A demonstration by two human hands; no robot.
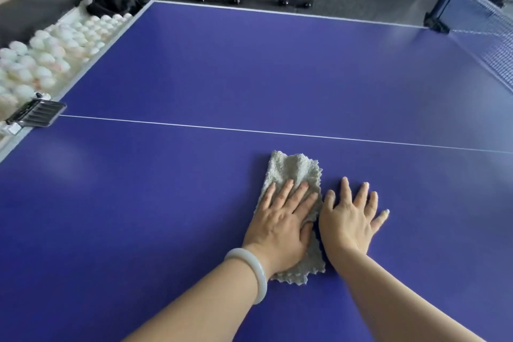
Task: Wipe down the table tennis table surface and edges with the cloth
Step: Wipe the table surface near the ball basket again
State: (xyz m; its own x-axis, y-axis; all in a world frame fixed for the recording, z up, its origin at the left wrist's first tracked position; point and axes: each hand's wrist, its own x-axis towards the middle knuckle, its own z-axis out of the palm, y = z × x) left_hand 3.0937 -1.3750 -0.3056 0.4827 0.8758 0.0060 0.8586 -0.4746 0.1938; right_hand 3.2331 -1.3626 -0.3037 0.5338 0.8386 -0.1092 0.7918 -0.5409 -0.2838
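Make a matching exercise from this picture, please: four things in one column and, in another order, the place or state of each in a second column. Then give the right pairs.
Things
1. left hand
2. right hand
3. white balls
4. net

Places or states
A. stretched across the table at the far right
B. flat on the bare blue surface
C. pressing flat on the grey cloth
D. heaped along the table's left edge

Pairs: 1-C, 2-B, 3-D, 4-A
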